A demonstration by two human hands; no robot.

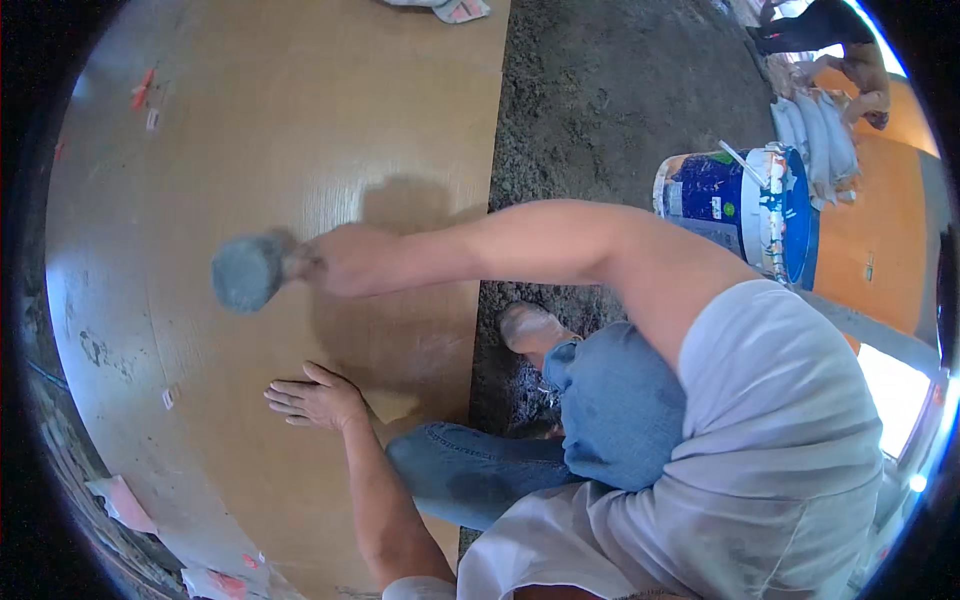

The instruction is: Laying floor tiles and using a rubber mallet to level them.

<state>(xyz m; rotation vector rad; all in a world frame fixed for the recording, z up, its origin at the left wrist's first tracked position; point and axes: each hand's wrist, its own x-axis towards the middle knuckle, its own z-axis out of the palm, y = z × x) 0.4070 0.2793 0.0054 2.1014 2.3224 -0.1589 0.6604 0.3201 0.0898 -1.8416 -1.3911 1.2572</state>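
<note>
My right hand (350,260) is closed around the short handle of a mallet, with the arm stretched out to the left. The mallet's round grey head (247,274) is over a large glossy tan tile surface (300,110); whether it touches the surface I cannot tell. Slight blur shows on the hand and the mallet. Nearer to me, my left hand (318,398) rests palm down on the tiles, fingers stretched out and holding nothing. My bare foot (530,328) is in the wet grey mortar (580,90) along the tiles' right edge.
A blue and white bucket (715,195) lies or leans on the mortar to the right. White sacks (820,140) are behind it, beside another person (865,70) bending down. Orange pieces (142,90) and a small white clip (168,398) dot the tiles. Pink-and-white packets (122,503) lie at the left edge.
</note>
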